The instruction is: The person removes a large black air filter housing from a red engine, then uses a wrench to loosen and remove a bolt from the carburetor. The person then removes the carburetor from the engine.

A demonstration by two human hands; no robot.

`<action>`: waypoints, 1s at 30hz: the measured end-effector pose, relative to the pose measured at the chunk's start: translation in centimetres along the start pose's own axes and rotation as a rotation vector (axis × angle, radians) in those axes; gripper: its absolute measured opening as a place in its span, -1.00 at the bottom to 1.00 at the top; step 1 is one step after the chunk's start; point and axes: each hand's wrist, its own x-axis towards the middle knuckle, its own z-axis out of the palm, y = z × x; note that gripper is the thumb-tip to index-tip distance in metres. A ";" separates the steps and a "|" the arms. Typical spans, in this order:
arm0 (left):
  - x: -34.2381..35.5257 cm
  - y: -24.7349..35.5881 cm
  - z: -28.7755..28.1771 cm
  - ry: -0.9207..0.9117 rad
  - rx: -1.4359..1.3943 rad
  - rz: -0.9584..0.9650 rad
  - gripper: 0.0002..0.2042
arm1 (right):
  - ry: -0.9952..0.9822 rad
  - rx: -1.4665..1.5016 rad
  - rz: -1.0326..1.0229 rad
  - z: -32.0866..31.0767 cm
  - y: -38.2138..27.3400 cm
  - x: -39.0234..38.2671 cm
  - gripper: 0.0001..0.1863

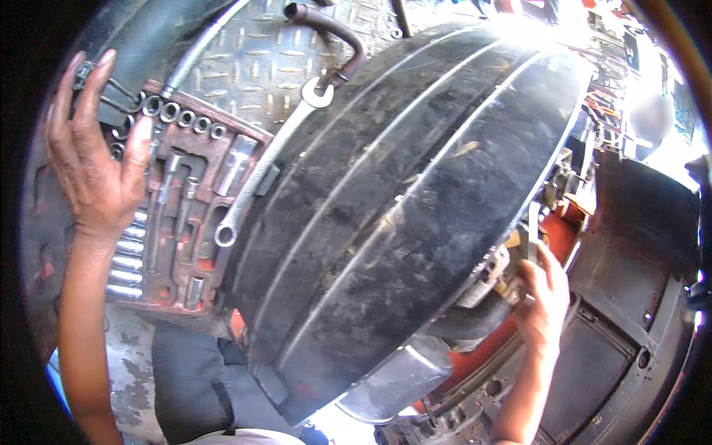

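Note:
My left hand (96,163) is open, fingers stretched upward and thumb apart, over the left side of a worn red socket set case (245,133). Shiny sockets (127,259) and drive handles sit in the case's moulded slots. A large combination wrench (271,159) lies along its right edge, against a black ribbed fender (393,208). On the far side of this fender my right hand (540,297) reaches down among engine parts. Its fingers are closed round a flat silver metal tool (532,230), whose ends I cannot make out.
A bent dark hose (337,37) lies on the tread-plate metal floor (256,59). Below the fender is a silver cylindrical filter (404,374). Dark metal frame panels (615,282) stand at the right. Strong glare washes out the upper right.

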 end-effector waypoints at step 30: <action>0.4 1.5 0.0 0.001 0.064 -0.057 -0.32 | 0.501 0.787 -0.191 -6.0 -12.7 6.8 -0.52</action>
